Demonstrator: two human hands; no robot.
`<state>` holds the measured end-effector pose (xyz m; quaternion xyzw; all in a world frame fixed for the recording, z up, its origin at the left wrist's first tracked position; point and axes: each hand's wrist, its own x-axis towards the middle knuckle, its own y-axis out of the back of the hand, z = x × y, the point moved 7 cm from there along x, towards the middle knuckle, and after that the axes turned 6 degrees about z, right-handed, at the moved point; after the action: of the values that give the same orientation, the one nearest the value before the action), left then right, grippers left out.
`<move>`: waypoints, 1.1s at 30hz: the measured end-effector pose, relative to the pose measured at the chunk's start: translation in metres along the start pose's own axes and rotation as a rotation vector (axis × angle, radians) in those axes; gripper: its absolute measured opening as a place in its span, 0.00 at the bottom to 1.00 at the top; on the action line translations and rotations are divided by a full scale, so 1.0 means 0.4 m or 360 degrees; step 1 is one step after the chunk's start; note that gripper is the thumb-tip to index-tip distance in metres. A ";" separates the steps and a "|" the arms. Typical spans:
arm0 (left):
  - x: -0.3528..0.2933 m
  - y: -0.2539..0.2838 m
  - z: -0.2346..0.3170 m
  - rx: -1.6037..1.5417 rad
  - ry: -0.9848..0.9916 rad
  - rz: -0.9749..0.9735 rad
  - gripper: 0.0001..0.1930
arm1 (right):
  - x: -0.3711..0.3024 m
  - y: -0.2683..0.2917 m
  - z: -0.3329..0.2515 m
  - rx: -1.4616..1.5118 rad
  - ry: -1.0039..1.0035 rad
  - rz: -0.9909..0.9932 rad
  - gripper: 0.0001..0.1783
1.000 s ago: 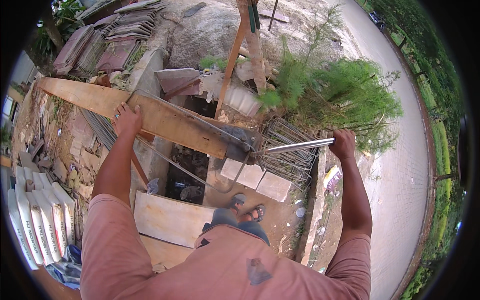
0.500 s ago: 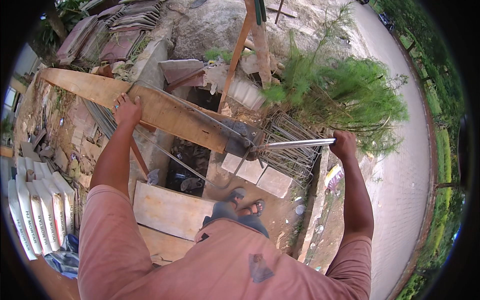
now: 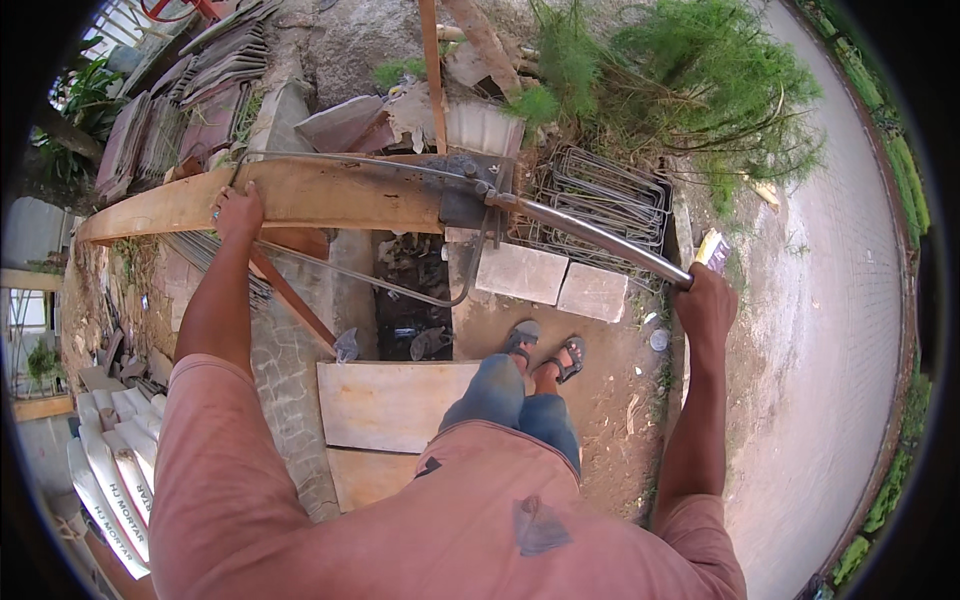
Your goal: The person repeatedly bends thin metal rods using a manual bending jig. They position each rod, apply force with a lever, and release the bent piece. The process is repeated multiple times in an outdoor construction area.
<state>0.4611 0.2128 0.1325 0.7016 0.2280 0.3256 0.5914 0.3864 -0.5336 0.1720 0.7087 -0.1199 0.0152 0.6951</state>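
1. The right hand [image 3: 706, 300] is closed around the end of the metal lever pipe [image 3: 600, 240], at 3 o'clock.
2. The pipe joins a bending fixture [image 3: 470, 195] at 12 o'clock, mounted on a wooden plank [image 3: 330, 195].
3. The left hand [image 3: 238, 212] grips a thin steel rod [image 3: 350, 160] against the plank, at 10 o'clock.
4. Bent steel stirrups [image 3: 610, 195] lie piled just beyond the pipe.

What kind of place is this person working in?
Probably an outdoor building yard beside a road. A heap of bent steel rings lies on the dirt, roof tiles are stacked up, and the right hand grips a long metal lever on a wooden plank.
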 end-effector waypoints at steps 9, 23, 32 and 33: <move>-0.015 0.020 0.054 -0.0039 -0.0092 -0.0019 0.39 | -0.174 0.072 -0.018 0.0148 -0.0075 -0.0173 0.15; -0.041 0.020 0.041 -0.0040 -0.0070 -0.0019 0.38 | -0.128 0.121 -0.009 0.0271 0.0090 -0.0433 0.23; 0.009 0.014 0.046 0.0034 -0.0178 -0.0052 0.38 | -0.177 0.079 0.002 0.0086 -0.0229 0.0102 0.06; 0.018 0.015 0.056 0.0012 -0.0194 -0.0042 0.39 | -0.185 0.089 -0.006 0.0070 -0.0191 0.0235 0.05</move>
<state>0.4818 0.2012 0.1378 0.7193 0.2021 0.2736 0.6058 0.3082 -0.5205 0.1932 0.7128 -0.2129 0.0264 0.6678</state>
